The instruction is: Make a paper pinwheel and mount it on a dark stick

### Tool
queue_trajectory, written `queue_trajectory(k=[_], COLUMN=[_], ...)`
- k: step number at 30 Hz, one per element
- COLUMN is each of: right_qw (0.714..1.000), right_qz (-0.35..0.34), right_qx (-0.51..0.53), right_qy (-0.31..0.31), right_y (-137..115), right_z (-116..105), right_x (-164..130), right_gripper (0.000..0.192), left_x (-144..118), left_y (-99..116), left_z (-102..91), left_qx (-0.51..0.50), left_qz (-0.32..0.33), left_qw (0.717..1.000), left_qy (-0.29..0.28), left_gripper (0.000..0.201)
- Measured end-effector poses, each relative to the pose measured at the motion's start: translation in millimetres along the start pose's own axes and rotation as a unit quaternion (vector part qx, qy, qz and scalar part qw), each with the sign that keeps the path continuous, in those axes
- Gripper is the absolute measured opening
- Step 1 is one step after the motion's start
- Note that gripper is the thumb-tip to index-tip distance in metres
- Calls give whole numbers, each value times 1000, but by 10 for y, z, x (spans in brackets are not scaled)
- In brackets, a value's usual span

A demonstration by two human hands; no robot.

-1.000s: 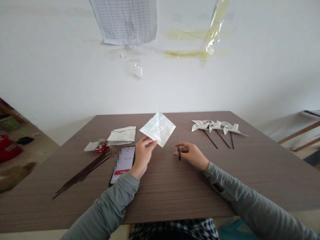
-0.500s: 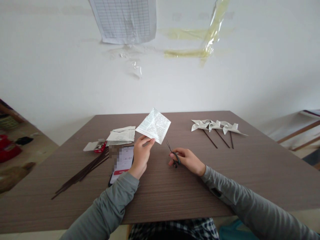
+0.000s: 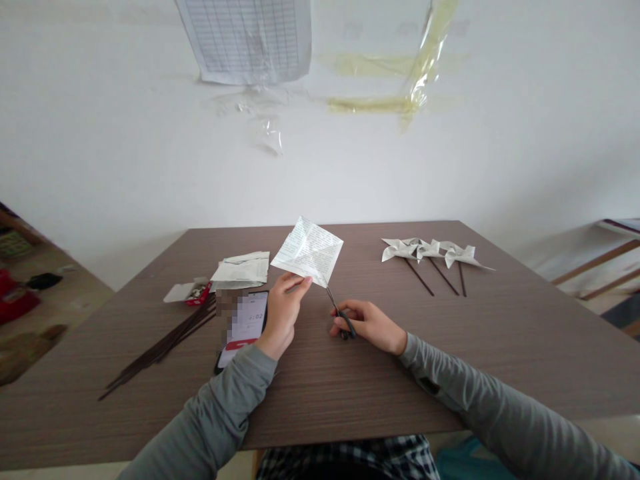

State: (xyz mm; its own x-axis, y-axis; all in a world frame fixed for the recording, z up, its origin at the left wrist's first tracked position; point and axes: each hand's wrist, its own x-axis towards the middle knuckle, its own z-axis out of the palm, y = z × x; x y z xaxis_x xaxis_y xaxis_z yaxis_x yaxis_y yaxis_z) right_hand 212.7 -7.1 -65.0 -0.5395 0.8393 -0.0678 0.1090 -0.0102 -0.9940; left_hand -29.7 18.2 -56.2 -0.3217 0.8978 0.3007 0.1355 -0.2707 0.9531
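Three paper pinwheels (image 3: pixel 430 251) lie by; left hand (image 3: pixel 283 313) pinches one printed sheet (image 3: pixel 309 251), right hand (image 3: pixel 367 324) grips scissors (image 3: pixel 339 309).

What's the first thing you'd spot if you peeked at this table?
Right in the middle, the left hand holds up a square of printed paper by its lower corner, and the right hand points small scissors at that corner. Three paper pinwheels on dark sticks lie in a row at the far right of the table. A bundle of thin dark sticks lies on the left, beside a phone.
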Motion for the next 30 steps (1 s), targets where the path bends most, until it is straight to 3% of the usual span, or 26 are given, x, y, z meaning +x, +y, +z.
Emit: queue_trajectory(k=[12, 23, 30], right_qw=[1000, 1000, 1000], right_qz=[-7, -6, -5], right_qx=[-3, -4, 1], right_qy=[-2, 4, 8], right_y=[-35, -72, -74], right_z=[-19, -9, -12], right_x=[0, -8, -2], right_gripper=[82, 82, 82], left_x=[-43, -40, -36], left_y=[50, 52, 35], left_z=[29, 34, 37], left_qx=[-19, -10, -6], left_qz=[-8, -17, -20], left_qw=[999, 999, 999], left_qy=[-32, -33, -35], left_gripper=[18, 31, 27])
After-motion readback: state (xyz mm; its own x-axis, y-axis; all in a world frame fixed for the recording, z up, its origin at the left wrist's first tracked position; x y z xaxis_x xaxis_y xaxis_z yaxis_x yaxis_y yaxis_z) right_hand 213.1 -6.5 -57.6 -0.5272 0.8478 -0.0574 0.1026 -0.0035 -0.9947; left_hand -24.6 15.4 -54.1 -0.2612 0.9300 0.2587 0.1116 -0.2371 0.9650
